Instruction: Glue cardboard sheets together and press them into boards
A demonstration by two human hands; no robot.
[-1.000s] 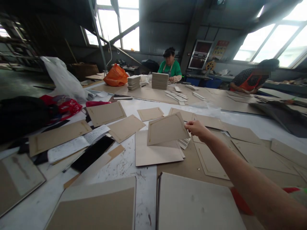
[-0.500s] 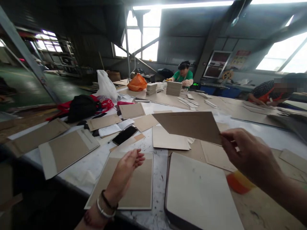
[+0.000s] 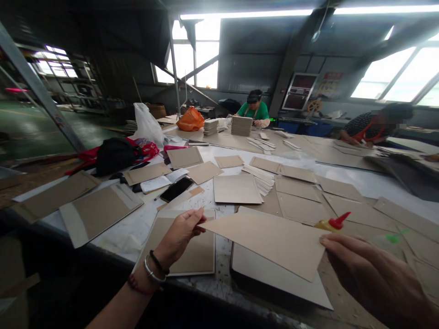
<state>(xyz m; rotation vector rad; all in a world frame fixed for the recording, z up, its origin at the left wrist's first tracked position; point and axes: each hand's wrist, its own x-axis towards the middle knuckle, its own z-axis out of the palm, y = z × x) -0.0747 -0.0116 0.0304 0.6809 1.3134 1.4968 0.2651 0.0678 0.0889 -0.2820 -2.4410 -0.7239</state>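
Observation:
A tan cardboard sheet is held between my two hands, tilted above a stack of pale boards. My left hand pinches its left corner between thumb and fingers. At the sheet's right edge, my right hand grips it with thumb and fingertips. Below my left hand lies a tan board with a pale border, flat near the table's front edge. A glue bottle with a red nozzle shows behind the sheet, partly hidden by it. Beyond my right hand is a green nozzle tip.
Several cardboard pieces cover the table's right side. A pale board and thin boards lie ahead. A phone, notebook and black bag sit left. Two people work across the tables.
My right hand has brought the cardboard sheet down and nearer, over the stack of pale boards. My left hand, empty before, now grips the sheet's left corner.

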